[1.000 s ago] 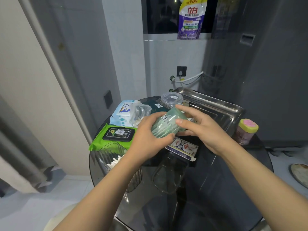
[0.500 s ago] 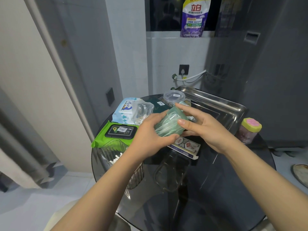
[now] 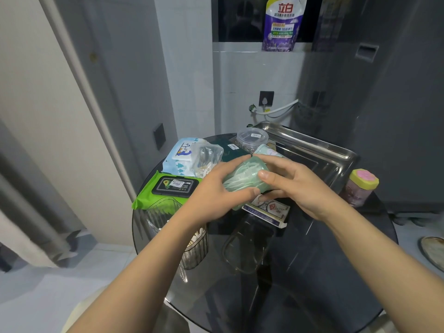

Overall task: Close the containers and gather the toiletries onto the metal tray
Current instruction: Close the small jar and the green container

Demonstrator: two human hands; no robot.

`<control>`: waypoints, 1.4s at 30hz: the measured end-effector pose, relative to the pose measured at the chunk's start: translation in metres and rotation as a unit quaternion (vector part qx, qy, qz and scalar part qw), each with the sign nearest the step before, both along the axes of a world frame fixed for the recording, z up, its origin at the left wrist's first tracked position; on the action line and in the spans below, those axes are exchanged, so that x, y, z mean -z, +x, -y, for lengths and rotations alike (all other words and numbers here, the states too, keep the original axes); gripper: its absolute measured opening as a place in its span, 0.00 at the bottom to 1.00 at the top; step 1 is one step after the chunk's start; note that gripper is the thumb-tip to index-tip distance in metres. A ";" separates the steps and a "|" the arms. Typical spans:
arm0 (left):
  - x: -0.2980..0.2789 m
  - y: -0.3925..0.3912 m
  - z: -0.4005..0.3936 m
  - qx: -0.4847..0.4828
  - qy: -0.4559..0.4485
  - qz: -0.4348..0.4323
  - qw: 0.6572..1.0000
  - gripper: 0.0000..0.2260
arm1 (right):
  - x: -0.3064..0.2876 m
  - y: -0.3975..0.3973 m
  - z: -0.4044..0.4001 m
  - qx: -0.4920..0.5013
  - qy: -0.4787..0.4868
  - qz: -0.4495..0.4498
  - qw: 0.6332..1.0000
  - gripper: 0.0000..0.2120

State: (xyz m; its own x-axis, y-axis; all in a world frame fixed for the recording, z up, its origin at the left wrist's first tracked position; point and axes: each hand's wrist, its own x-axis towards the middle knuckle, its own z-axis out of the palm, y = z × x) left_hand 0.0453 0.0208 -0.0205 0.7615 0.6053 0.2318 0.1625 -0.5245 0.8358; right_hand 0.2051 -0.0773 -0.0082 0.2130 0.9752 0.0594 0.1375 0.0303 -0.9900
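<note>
Presently, findings by item:

Green container [image 3: 242, 180]: lying tilted above the round glass counter [image 3: 312, 272], lifted between both hands, just near of the metal tray [image 3: 319, 150].

Left hand [image 3: 216, 195]: gripping the near-left end of the green container, thumb curling along its near side, fingers wrapping over the top.

Right hand [image 3: 295, 186]: clamping on the far-right end of the same container, thumb pressing on its top, fingers curling underneath.

Metal tray: sitting at the far right of the counter; a pale green piece [image 3: 265, 150] is resting at its left edge, whether inside or on the rim I cannot tell.

Clear round tub [image 3: 252, 138]: standing with its lid on, touching the far-left corner of the tray.

Pink jar with yellow lid [image 3: 361, 186]: standing on the counter just right of the tray.

Green wipes pack [image 3: 168, 188]: lying flat at the left edge of the counter.

Blue-white wipes pack [image 3: 181, 155]: lying far of the green pack, with a clear plastic bag [image 3: 207, 157] leaning against it.

Printed box [image 3: 266, 211]: lying flat directly under the hands.

Clear ribbed holder with cotton swabs [image 3: 194, 246]: standing near-left, partly hidden by the left forearm.

Clear lid [image 3: 245, 246]: lying on the counter just right of the holder.
</note>
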 end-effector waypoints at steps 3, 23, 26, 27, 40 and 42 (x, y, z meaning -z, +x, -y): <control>-0.002 0.000 0.000 0.001 -0.012 0.001 1.000 0.30 | -0.002 -0.003 0.000 0.011 0.010 0.006 1.000 0.28; -0.006 0.000 0.003 -0.003 -0.041 0.023 0.999 0.29 | 0.001 0.002 0.004 -0.047 -0.033 -0.098 0.994 0.27; -0.004 0.002 0.003 0.003 -0.043 0.024 0.999 0.29 | -0.002 0.003 0.005 -0.042 -0.044 -0.090 0.994 0.25; -0.003 0.003 0.003 0.003 -0.040 0.023 0.999 0.30 | -0.003 0.004 0.005 -0.041 -0.049 -0.081 0.995 0.25; 0.006 0.011 0.008 0.008 0.001 0.020 1.000 0.33 | -0.002 0.008 0.008 -0.018 -0.097 0.003 0.995 0.26; 0.007 0.012 0.009 0.008 0.014 0.024 1.000 0.33 | -0.003 0.006 0.009 -0.013 -0.100 0.008 0.995 0.25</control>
State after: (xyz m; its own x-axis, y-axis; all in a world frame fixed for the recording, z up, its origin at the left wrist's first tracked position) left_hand 0.0571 0.0121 -0.0276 0.7588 0.5856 0.2851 0.1133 -0.5497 0.8276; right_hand 0.2109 -0.0859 -0.0048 0.1880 0.9731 -0.1329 0.1543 -0.1629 -0.9745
